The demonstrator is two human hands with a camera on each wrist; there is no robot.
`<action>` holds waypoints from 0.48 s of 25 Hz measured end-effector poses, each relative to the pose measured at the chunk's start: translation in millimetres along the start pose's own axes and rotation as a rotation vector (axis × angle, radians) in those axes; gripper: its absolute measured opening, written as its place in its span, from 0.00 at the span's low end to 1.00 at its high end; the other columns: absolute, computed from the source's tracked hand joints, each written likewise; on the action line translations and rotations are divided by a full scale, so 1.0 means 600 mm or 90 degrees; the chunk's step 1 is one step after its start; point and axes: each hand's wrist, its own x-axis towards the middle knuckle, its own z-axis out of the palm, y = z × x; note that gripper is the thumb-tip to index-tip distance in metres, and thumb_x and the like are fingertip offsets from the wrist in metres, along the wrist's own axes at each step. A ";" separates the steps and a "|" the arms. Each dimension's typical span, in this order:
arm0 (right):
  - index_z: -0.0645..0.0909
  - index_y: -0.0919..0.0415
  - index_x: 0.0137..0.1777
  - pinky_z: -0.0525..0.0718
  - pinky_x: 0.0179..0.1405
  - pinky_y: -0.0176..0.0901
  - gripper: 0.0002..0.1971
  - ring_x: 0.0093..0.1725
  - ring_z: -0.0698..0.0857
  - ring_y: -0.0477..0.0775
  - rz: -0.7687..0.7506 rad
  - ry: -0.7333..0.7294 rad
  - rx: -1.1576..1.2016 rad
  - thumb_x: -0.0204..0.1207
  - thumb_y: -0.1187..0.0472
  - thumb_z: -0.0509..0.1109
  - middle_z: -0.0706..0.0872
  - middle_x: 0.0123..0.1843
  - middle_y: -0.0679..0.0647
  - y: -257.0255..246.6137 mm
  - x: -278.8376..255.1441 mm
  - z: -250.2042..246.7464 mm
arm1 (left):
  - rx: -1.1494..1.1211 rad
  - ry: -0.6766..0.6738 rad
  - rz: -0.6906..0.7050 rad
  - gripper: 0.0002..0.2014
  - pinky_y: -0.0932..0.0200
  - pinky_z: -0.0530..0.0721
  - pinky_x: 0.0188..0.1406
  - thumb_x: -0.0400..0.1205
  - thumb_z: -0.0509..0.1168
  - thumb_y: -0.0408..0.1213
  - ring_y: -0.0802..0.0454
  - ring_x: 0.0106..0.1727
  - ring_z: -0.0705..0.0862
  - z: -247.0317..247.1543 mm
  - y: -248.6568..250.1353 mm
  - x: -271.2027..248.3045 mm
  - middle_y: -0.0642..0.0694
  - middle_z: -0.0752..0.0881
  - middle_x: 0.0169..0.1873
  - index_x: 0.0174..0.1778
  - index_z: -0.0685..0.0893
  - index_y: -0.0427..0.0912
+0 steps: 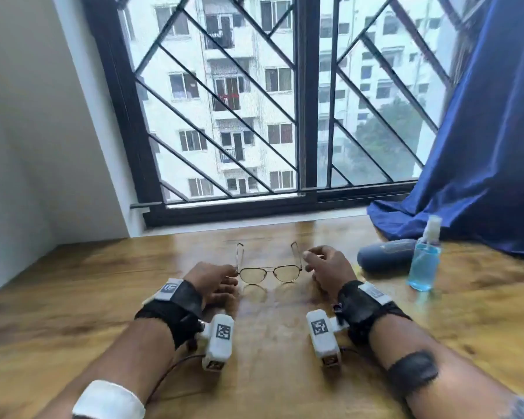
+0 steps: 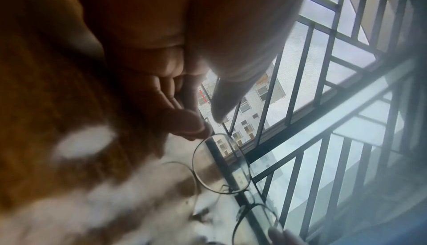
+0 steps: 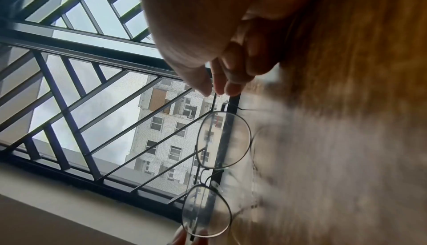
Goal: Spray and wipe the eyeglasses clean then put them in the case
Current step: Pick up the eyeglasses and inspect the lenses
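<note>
While both forearms lie on the wooden counter [image 1: 103, 267], the head view shows the eyeglasses [image 1: 268, 267] standing on it between the two hands, lenses toward the person and both arms unfolded toward the window [image 1: 285, 101]. The left hand [image 1: 215, 282] has its fingertips at the left hinge of the frame; the right hand [image 1: 324, 267] sits just beside the right hinge with its fingers loosely curled, and contact there cannot be told. A closed blue case [image 1: 384, 254] lies to the right, with a spray bottle [image 1: 424, 258] of blue liquid just in front of it and a blue curtain [image 1: 481, 146] behind.

From the left wrist, the left hand [image 2: 175, 77] has its thumb [image 2: 184, 123] and forefinger [image 2: 221, 103] close together at the rim of the nearest lens of the eyeglasses [image 2: 221, 163]; whether they truly pinch it is unclear through the blur.

From the right wrist, the right hand [image 3: 219, 51] has its fingertips [image 3: 233, 88] gathered just above the frame's corner of the eyeglasses [image 3: 225, 139], with a small gap showing.
</note>
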 end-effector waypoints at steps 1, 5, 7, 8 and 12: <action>0.85 0.58 0.55 0.78 0.31 0.41 0.09 0.29 0.81 0.45 -0.004 -0.010 0.004 0.81 0.55 0.70 0.92 0.41 0.53 0.004 0.004 0.001 | -0.016 -0.015 -0.006 0.08 0.66 0.78 0.14 0.82 0.70 0.34 0.51 0.21 0.80 -0.002 -0.001 0.004 0.40 0.84 0.31 0.44 0.86 0.31; 0.86 0.54 0.53 0.78 0.29 0.42 0.06 0.22 0.79 0.44 0.002 -0.055 0.035 0.78 0.60 0.73 0.94 0.44 0.53 0.016 0.020 0.007 | -0.076 -0.064 -0.016 0.06 0.65 0.82 0.17 0.82 0.71 0.31 0.54 0.20 0.83 -0.023 -0.010 0.025 0.40 0.87 0.33 0.46 0.87 0.30; 0.88 0.55 0.51 0.79 0.26 0.42 0.04 0.22 0.78 0.49 0.003 -0.060 0.050 0.78 0.62 0.73 0.94 0.42 0.53 0.011 0.018 0.008 | -0.080 -0.074 -0.007 0.06 0.65 0.84 0.20 0.82 0.71 0.31 0.54 0.24 0.85 -0.025 -0.013 0.029 0.39 0.89 0.35 0.44 0.89 0.31; 0.89 0.57 0.49 0.79 0.26 0.43 0.04 0.24 0.78 0.51 -0.005 -0.056 0.082 0.78 0.63 0.74 0.93 0.40 0.52 0.009 0.017 0.010 | -0.079 -0.072 -0.001 0.06 0.65 0.85 0.20 0.82 0.71 0.31 0.54 0.25 0.85 -0.027 -0.014 0.031 0.39 0.89 0.35 0.44 0.89 0.31; 0.91 0.64 0.50 0.83 0.26 0.42 0.05 0.35 0.84 0.55 -0.151 -0.044 0.381 0.79 0.67 0.74 0.89 0.39 0.59 -0.033 -0.006 0.006 | -0.212 -0.180 -0.033 0.06 0.71 0.78 0.15 0.74 0.77 0.36 0.60 0.23 0.84 -0.045 0.009 0.021 0.47 0.87 0.33 0.42 0.90 0.37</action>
